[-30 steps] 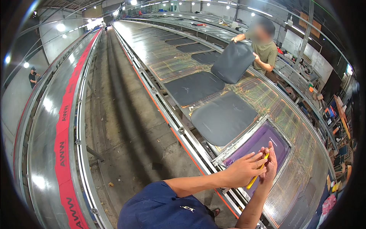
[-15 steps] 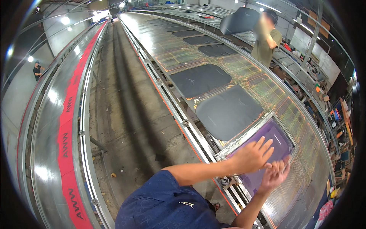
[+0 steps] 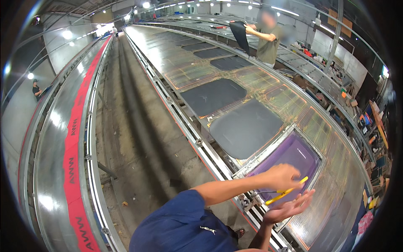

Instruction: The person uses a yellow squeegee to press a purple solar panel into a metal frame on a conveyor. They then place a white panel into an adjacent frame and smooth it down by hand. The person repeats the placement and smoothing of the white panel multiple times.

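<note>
My left hand is over the near part of a framed purple screen, its fingers curled round a slim yellow tool with dark marks. Both ends of the tool stick out past the fingers; its exact kind I cannot make out. Just below it my right hand is open, palm turned up and fingers stretched out. The screen lies in a pale metal frame on the long table, partly hidden by my hands and left forearm. Beyond the frame a dark rounded panel lies flat.
Another dark panel and several more run up the table. A metal rail edges it. Across the table a person holds up a dark sheet. To the left, a second long table carries a red strip.
The yellow tool now shows in my left hand, whose fingers have curled. My right hand has turned palm up and moved nearer. The person opposite has shifted left, with the dark sheet lowered.
</note>
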{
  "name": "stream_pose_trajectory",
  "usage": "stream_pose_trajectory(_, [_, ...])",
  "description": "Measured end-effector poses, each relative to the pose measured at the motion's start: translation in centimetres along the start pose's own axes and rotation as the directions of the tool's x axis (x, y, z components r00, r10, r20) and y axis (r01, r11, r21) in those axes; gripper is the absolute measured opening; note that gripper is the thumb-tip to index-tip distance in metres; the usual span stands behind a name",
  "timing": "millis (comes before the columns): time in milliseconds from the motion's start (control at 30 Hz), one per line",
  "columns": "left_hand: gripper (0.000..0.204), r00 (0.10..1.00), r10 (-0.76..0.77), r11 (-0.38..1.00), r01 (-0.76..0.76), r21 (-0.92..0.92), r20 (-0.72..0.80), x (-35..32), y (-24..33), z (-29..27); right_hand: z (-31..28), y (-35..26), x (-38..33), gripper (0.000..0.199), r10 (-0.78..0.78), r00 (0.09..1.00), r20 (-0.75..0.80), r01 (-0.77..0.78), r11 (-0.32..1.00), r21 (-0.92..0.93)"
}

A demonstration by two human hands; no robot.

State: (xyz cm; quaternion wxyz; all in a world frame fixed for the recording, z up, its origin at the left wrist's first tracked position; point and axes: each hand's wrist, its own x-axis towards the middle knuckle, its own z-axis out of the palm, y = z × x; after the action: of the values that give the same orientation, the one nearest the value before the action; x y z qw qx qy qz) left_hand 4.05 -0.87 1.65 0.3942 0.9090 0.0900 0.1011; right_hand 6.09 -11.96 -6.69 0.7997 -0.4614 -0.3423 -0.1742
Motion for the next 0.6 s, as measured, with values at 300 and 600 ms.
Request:
stream_pose_trajectory(300, [0.046,0.87,-0.006,0.753,0.329,0.57,-0.494,-7.5,3.8,6.0,1.3,0.9,5.5,0.049,0.742,0.542,0.394,-0.834,0.414,0.366])
stream_pose_trajectory(600, [0.045,0.898,0.384,0.791,-0.199,0.579,-0.215,-5.9,-1.2,1.4,-6.4,2.9,7.5,0.042,0.446,0.771,0.455,-0.605,0.29,0.742])
